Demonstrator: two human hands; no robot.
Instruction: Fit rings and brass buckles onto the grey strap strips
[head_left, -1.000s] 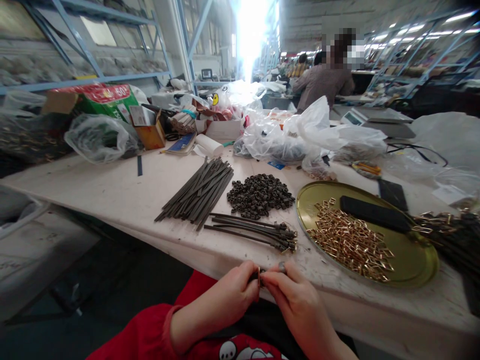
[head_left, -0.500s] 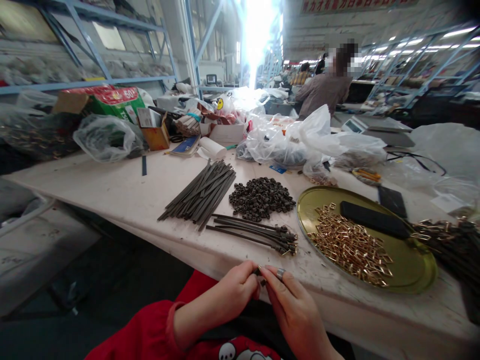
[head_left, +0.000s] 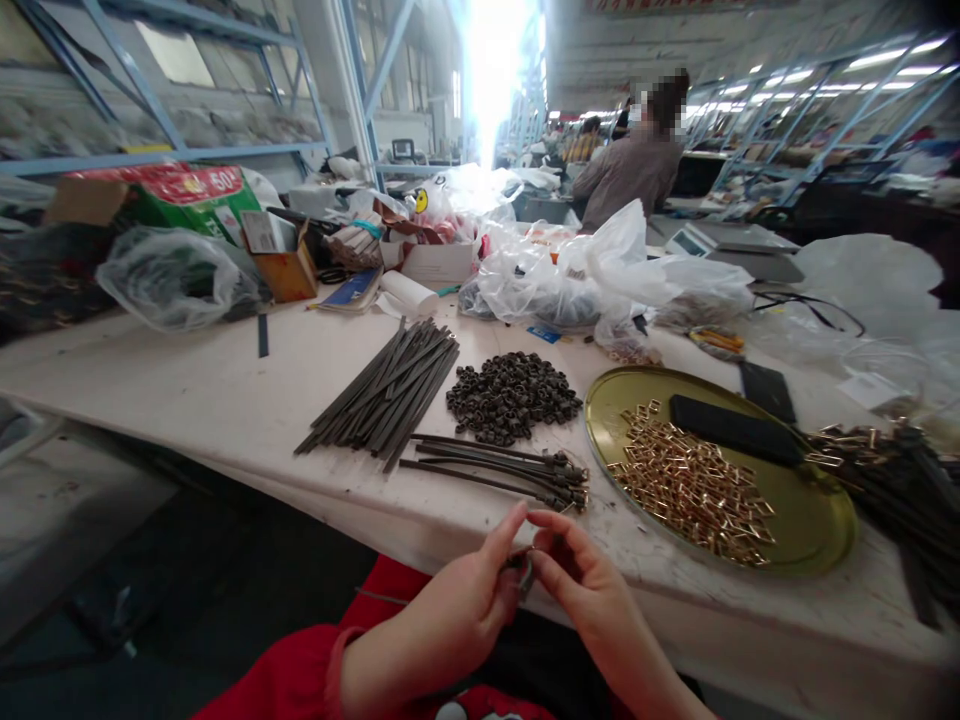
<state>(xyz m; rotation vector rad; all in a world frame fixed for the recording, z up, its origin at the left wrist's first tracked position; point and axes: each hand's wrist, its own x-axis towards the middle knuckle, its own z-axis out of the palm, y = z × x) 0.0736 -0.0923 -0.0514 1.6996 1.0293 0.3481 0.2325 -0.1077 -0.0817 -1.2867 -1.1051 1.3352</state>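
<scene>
My left hand (head_left: 476,590) is closed round a dark narrow strap (head_left: 381,597), whose tail sticks out to the left below my forearm. Between the hands a short bent end of it shows near the fingertips. My right hand (head_left: 574,570) pinches at that end with thumb and fingers; any small part there is too blurred to name. On the table just beyond lie several straps with buckles fitted (head_left: 499,470). Behind them are a bundle of plain dark straps (head_left: 382,395) and a heap of small dark loops (head_left: 514,395). Gold buckles (head_left: 694,490) fill part of a round tray (head_left: 814,530).
A black phone-like slab (head_left: 735,430) rests on the tray. More buckled straps (head_left: 892,480) lie at the right edge. Plastic bags (head_left: 555,275), a paper roll (head_left: 409,292) and a green-red box (head_left: 195,200) line the back. A person (head_left: 634,170) stands beyond the table.
My left thumb has lifted and straightened, and my right fingers have curled in round the strap end. The strap's tail now shows at the left. The view has shifted slightly right.
</scene>
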